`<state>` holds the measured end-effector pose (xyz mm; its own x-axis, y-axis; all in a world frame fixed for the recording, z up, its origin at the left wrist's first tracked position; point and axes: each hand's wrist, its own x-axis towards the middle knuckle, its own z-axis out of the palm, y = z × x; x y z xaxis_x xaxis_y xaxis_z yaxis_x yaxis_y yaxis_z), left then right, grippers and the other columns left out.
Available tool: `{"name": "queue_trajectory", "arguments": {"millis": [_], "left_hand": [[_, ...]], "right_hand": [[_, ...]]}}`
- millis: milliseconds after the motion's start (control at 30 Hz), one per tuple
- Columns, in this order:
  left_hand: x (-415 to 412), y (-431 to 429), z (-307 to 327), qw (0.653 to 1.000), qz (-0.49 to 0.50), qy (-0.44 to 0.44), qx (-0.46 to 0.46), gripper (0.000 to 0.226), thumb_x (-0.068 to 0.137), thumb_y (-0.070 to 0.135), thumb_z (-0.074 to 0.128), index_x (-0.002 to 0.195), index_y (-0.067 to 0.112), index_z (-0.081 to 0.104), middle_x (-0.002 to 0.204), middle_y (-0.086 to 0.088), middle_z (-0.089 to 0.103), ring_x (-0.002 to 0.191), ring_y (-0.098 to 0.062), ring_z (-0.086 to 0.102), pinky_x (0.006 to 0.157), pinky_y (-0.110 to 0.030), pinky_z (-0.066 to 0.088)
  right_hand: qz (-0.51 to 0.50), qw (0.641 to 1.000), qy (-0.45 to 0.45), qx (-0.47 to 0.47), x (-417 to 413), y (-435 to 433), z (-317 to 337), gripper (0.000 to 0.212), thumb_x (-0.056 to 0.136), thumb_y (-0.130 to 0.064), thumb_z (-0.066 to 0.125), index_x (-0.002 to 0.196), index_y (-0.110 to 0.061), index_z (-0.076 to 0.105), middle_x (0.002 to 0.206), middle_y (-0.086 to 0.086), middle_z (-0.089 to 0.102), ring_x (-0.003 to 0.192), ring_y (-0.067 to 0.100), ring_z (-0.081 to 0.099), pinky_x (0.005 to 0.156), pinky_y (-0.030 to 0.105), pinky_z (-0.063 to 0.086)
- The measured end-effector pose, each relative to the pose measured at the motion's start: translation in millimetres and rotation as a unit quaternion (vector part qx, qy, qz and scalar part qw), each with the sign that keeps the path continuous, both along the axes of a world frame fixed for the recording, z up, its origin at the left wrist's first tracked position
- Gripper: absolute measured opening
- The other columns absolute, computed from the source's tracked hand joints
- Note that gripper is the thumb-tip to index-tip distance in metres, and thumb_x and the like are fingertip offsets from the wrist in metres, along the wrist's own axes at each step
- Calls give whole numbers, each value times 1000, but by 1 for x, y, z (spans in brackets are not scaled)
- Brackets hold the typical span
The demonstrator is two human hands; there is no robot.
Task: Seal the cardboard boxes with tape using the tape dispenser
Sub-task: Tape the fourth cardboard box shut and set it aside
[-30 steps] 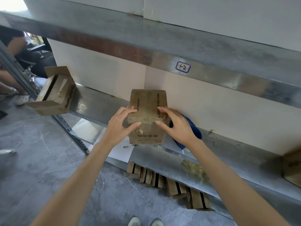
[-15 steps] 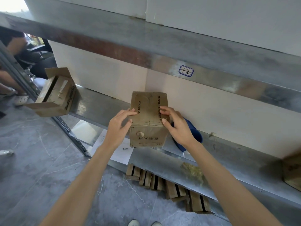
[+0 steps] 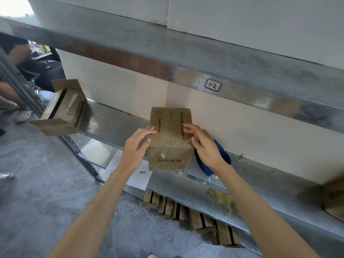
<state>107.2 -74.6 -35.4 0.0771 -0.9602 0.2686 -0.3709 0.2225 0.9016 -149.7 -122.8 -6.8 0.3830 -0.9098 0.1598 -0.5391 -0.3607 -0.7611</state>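
Observation:
A small brown cardboard box [image 3: 170,131] with printed lettering stands on the metal shelf [image 3: 260,187], its top flaps folded down. My left hand [image 3: 136,148] lies along the box's top left edge, fingers stretched onto the top and thumb at the front corner. My right hand [image 3: 203,146] rests on the top right edge, fingertips on the flap and thumb beside the corner. A blue object [image 3: 224,156] lies on the shelf behind my right hand, mostly hidden; I cannot tell whether it is the tape dispenser.
An open cardboard box [image 3: 63,112] sits at the shelf's left end and another box [image 3: 335,198] at the right edge. Flattened cartons [image 3: 188,211] lie on the floor beneath. A paper sheet [image 3: 134,174] hangs over the shelf front. An upper shelf beam [image 3: 186,58] runs overhead.
Both hands slid from the box's front and sides up onto its top flaps. The box stays in place on the shelf.

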Motion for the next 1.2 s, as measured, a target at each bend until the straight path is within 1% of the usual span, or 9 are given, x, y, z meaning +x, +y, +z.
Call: {"name": "queue_trajectory", "arguments": {"millis": [133, 300, 433, 767, 833, 900, 967, 1033, 1200], "left_hand": [[6, 2, 5, 999, -27, 16, 19, 37, 93, 15, 45, 121, 25, 68, 130, 16, 60, 135, -5, 45, 113, -51, 39], [8, -1, 8, 999, -23, 14, 32, 46, 88, -1, 41, 117, 20, 69, 129, 7, 61, 133, -5, 47, 109, -46, 46], [3, -2, 5, 1000, 9, 3, -4, 35, 97, -3, 53, 111, 22, 71, 122, 12, 65, 126, -2, 54, 105, -46, 49], [-9, 0, 4, 998, 48, 8, -39, 28, 91, -3, 60, 108, 15, 72, 118, 4, 69, 122, -6, 59, 110, -40, 44], [-10, 0, 5, 999, 42, 9, -29, 24, 91, 2, 64, 108, 17, 72, 118, 5, 69, 122, -6, 59, 110, -42, 44], [-6, 0, 7, 999, 25, 20, -9, 23, 86, 24, 76, 109, 24, 71, 121, 9, 67, 123, -5, 57, 110, -39, 44], [-2, 1, 6, 1000, 4, 3, -9, 44, 75, 47, 81, 113, 30, 69, 126, 11, 64, 126, -3, 55, 109, -33, 43], [-1, 1, 3, 999, 2, -40, -27, 60, 67, 56, 81, 118, 27, 66, 129, 10, 62, 129, -3, 52, 108, -31, 44], [-3, 1, 1, 998, 14, -50, -35, 65, 68, 58, 79, 121, 21, 66, 130, 9, 60, 130, -2, 50, 108, -38, 47]], "right_hand": [[31, 999, -13, 42, -6, -2, 6, 55, 100, -9, 45, 138, -48, 42, 131, -25, 56, 123, 1, 49, 98, 31, 45], [60, 996, 40, 52, -13, -10, 10, 79, 85, 14, 40, 139, -45, 42, 137, -20, 55, 133, 1, 42, 97, 22, 39], [44, 999, 16, 14, -8, -8, 4, 52, 102, 0, 37, 138, -37, 45, 133, -19, 58, 126, -6, 48, 97, 9, 37], [-20, 1000, 2, -14, 3, -5, -4, 35, 100, -21, 53, 128, -42, 52, 127, -21, 58, 114, 1, 53, 91, 32, 51], [-32, 999, 17, -33, 9, -4, -2, 35, 97, -31, 58, 130, -40, 51, 125, -24, 57, 118, 2, 50, 86, 31, 51], [-31, 999, 26, -34, 11, -3, 1, 42, 92, -46, 61, 131, -41, 49, 125, -26, 55, 120, 2, 48, 83, 27, 49], [-14, 999, 42, -26, 8, -1, 2, 58, 81, -61, 66, 133, -42, 47, 126, -25, 53, 120, -1, 44, 86, 22, 46], [0, 996, 75, -46, 7, -1, 1, 69, 75, -62, 72, 136, -40, 46, 126, -22, 52, 119, 1, 42, 86, 26, 47], [-8, 989, 112, -93, 9, 0, -2, 66, 78, -59, 72, 136, -37, 48, 129, -15, 53, 120, 8, 42, 81, 37, 52]]}}
